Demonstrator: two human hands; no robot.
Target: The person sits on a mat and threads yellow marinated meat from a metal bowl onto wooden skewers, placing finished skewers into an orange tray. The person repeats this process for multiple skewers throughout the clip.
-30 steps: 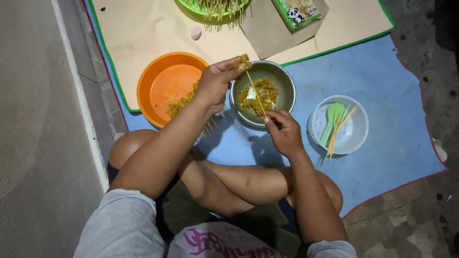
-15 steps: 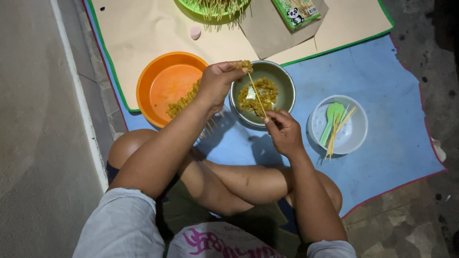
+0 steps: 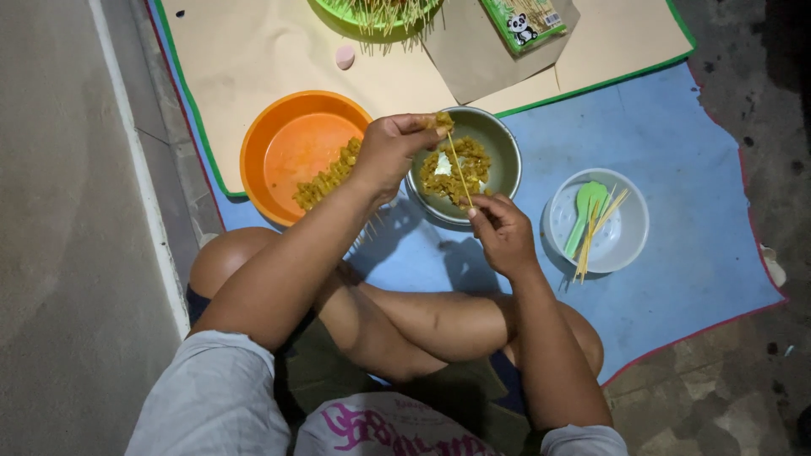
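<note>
From my remote seat I note both hands at work over the metal bowl (image 3: 498, 150) of yellow marinated meat pieces (image 3: 456, 167). The right hand (image 3: 504, 234) is pinched shut on the lower end of a thin bamboo skewer (image 3: 459, 171); the left hand (image 3: 390, 152) has its fingertips closed on a small meat chunk (image 3: 443, 122) at the skewer's upper tip. The skewer hangs just above the bowl, steeply raised, its long axis running from the right hand up and slightly leftward — tip toward the left hand.

In my judgement, the step goes well if the right hand keeps the stick steady and in line while the left pushes the chunk straight along that axis, fingertips clear of the point. Finished skewers (image 3: 328, 177) lie in the orange bowl (image 3: 279, 135); spare sticks (image 3: 596, 226) rest in a clear bowl (image 3: 629, 241).
</note>
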